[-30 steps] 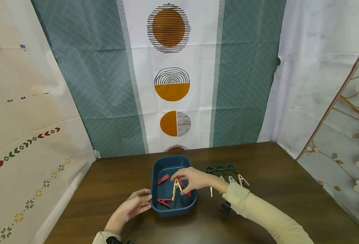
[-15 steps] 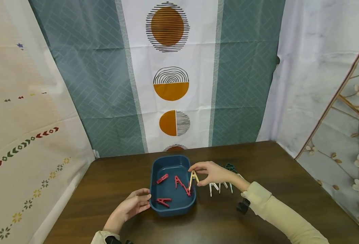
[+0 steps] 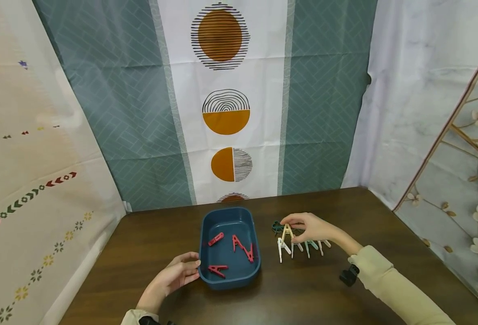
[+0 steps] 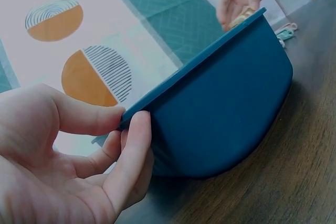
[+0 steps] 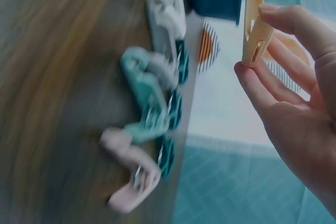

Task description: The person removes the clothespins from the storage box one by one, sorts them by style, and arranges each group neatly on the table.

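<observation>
My left hand (image 3: 175,274) pinches the rim of a dark blue plastic tub (image 3: 229,285) at its left side, thumb on top and fingers under the edge in the left wrist view. Inside the tub lie several red clothespins (image 3: 217,270). Past the tub's right side, my right hand (image 3: 313,227) holds a pale yellow clothespin (image 5: 256,38) between thumb and fingertips, raised above the table. Below it on the table is a row of clothespins: a white clothespin (image 3: 283,249), a greyish one, a mint green clothespin (image 5: 146,90) and a pale pink clothespin (image 5: 131,169).
Dark green round clips (image 3: 277,226) lie behind the clothespin row, partly hidden by the right hand. The brown wooden table (image 3: 157,234) ends at a patterned cloth backdrop (image 3: 259,135). More cloth hangs on the left and right.
My right hand has lifted the yellow clothespin out of the tub and carried it right, over the row of clothespins. My left hand stays on the rim.
</observation>
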A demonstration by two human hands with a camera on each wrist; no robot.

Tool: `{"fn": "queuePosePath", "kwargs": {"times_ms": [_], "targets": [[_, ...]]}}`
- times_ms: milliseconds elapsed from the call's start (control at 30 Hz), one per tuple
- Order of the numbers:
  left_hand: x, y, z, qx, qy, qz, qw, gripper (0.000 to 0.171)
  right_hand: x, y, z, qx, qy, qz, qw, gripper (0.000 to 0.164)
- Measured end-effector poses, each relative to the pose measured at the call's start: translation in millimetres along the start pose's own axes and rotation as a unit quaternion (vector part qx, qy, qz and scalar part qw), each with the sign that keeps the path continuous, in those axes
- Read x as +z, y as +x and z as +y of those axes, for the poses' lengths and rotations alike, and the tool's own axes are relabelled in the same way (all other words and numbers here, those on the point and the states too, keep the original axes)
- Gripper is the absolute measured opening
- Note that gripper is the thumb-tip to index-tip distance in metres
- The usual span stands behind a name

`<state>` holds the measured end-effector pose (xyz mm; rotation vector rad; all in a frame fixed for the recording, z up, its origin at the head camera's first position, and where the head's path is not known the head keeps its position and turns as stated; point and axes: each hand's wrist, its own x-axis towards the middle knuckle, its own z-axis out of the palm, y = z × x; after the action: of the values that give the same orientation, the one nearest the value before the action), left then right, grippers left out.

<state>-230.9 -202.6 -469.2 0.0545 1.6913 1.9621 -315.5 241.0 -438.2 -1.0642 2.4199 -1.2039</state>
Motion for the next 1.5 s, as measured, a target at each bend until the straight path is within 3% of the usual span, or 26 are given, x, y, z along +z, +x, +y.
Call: {"fn": "queuePosePath", "kwargs": {"times_ms": [333,600,1000,1200,1500], "targets": [[-0.7,-0.3,-1.4,0.002,0.002,-0.003,1.0,0.027,-25,-35,31,0.023,-0.011,-0.016,1.0,0.053],[-2.3,-0.2,-1.9,0.002,0.006,-0.005,1.0,0.025,-45,-58,53,0.039,0.004,-0.006,0.999,0.055],[-1.1,0.7,-1.2,0.008,0.006,-0.017,0.9998,0.019,-68,-91,76,0.066,0.027,-0.049,0.996,0.057],[-1.9,-1.3,-0.9,0.009,0.005,-0.02,0.9997,0.02,-68,-95,80,0.081,0.006,-0.062,0.995,0.057],[-1.5,-0.2,-1.7,0.005,0.006,-0.009,0.9999,0.026,-65,-87,71,0.092,-0.065,-0.041,0.993,0.063]]}}
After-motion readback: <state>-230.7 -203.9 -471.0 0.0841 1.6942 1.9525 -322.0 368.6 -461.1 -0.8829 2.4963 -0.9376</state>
